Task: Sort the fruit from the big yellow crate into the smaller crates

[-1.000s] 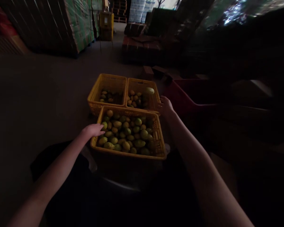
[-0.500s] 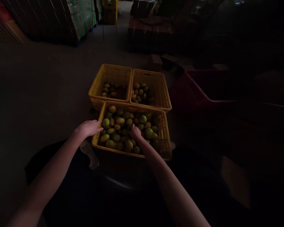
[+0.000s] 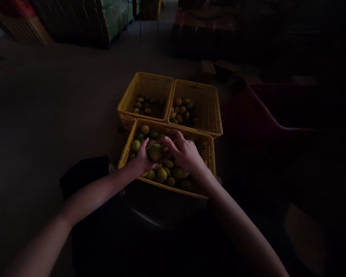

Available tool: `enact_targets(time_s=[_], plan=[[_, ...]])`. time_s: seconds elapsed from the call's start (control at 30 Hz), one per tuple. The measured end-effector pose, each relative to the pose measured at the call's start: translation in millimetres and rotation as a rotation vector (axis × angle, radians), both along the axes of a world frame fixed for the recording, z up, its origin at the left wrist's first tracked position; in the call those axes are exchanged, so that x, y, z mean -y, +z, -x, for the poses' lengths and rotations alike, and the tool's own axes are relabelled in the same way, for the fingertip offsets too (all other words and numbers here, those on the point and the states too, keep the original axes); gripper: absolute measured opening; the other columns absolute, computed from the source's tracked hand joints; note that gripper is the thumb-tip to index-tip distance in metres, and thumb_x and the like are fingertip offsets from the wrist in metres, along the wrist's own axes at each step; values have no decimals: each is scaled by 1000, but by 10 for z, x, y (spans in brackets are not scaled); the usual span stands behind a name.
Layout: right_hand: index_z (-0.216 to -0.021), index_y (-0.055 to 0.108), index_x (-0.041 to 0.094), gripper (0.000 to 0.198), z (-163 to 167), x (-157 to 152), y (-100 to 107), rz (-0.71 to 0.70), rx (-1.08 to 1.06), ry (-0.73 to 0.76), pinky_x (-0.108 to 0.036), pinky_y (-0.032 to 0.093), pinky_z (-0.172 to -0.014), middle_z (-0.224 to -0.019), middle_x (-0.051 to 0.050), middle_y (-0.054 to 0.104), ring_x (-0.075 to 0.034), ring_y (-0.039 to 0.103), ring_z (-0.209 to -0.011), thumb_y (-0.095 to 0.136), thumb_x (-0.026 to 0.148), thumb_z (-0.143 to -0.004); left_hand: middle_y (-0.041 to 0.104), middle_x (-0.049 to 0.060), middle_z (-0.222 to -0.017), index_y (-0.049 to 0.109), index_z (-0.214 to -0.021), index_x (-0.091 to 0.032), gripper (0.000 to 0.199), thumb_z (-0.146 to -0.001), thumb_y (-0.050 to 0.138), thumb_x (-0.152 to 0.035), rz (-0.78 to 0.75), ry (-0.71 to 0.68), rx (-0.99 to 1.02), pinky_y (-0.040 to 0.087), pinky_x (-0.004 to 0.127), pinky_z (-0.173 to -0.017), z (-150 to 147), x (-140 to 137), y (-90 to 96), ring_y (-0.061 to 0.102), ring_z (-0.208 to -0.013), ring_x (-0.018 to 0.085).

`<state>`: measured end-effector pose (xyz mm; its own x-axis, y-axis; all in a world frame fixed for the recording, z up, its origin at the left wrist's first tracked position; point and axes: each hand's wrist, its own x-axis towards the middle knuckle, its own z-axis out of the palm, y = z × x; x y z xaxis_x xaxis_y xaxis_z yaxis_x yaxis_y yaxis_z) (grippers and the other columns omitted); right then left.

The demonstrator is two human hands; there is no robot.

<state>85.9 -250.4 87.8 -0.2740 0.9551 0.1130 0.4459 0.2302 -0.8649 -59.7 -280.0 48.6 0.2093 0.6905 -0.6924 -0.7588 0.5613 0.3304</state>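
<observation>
Over the near yellow crate (image 3: 173, 188), my left hand (image 3: 142, 159) is wrapped round a green oval fruit (image 3: 155, 152), its thumb up along the left side. My right hand (image 3: 187, 152) hovers at the fruit's right side with bent fingers apart; whether its fingertips touch the fruit is blurred. Many green and yellowish fruits lie below in the crate, among them a yellow-green one (image 3: 162, 173) near the front wall. Both hands cover part of the pile.
Behind stand two more yellow crates, a left one (image 3: 145, 79) and a right one (image 3: 207, 90), each with several fruits at the bottom. A dark pink bin (image 3: 259, 104) is on the right. Stacked green boxes (image 3: 115, 17) rise at the back left. The surroundings are very dark.
My left hand has left the crate's left rim and come in over the fruit, now holding one. My right hand has lifted from the pile beside it. The view has shifted left.
</observation>
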Motion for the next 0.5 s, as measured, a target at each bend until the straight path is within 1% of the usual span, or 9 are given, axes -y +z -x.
enact_targets(time_s=[0.07, 0.13, 0.2, 0.27, 0.3, 0.33, 0.4, 0.43, 0.5], plan=[[-102, 66, 23, 33, -115, -58, 13, -43, 171, -50, -31, 43, -69, -62, -1, 64, -23, 63, -67, 58, 52, -87, 68, 8, -83, 60, -103, -18, 38, -95, 34, -43, 77, 81, 42, 57, 39, -78, -46, -18, 60, 68, -88, 24], [-100, 66, 21, 33, -303, -192, -129, -26, 412, -112, -33, 44, -73, -72, -5, 69, -26, 66, -76, 53, 49, -91, 65, 5, -76, 60, -93, -18, 29, -92, 39, -38, 100, 103, 54, 57, 37, -75, -44, -47, 115, 67, -82, 22], [-106, 64, 17, 34, -514, -323, -410, 92, 652, -183, -36, 46, -79, -89, -12, 72, -30, 68, -91, 52, 46, -92, 64, 4, -74, 59, -89, -18, 25, -91, 41, -35, 63, 125, 58, 57, 34, -73, 13, -89, 164, 66, -78, 20], [-117, 58, 11, 43, -691, -388, -773, 319, 859, -228, -39, 45, -88, -112, -23, 68, -34, 62, -112, 53, 46, -92, 63, 4, -74, 59, -90, -17, 24, -90, 42, -34, 19, 172, 41, 57, 33, -71, 116, -140, 200, 66, -75, 18], [-121, 55, 8, 50, -756, -392, -959, 385, 884, -241, -41, 45, -91, -119, -27, 64, -37, 60, -117, 58, 45, -89, 64, 4, -74, 59, -92, -17, 24, -90, 42, -34, 0, 203, 21, 57, 33, -72, 176, -166, 210, 65, -75, 18], [-122, 54, 4, 55, -803, -383, -1133, 434, 896, -258, -44, 45, -92, -122, -31, 62, -40, 58, -119, 64, 44, -85, 64, 5, -75, 59, -94, -16, 25, -89, 41, -34, -20, 235, -6, 57, 34, -73, 237, -192, 214, 66, -77, 18], [-123, 54, 2, 60, -854, -351, -1417, 506, 885, -268, -43, 46, -92, -123, -32, 60, -40, 58, -120, 71, 39, -79, 65, 6, -78, 59, -98, -16, 26, -88, 42, -33, -57, 285, -70, 58, 37, -77, 345, -239, 203, 66, -82, 20], [-123, 54, 3, 59, -867, -338, -1517, 525, 868, -272, -42, 47, -92, -124, -32, 60, -39, 59, -119, 72, 35, -78, 65, 6, -79, 59, -99, -16, 26, -88, 42, -32, -71, 300, -99, 58, 39, -79, 388, -259, 193, 67, -84, 21], [-119, 59, 6, 50, -884, -336, -1626, 554, 815, -289, -41, 47, -93, -123, -29, 62, -39, 60, -119, 72, 28, -75, 66, 7, -82, 58, -101, -16, 24, -88, 43, -29, -81, 310, -135, 58, 38, -81, 439, -293, 171, 67, -86, 21]])
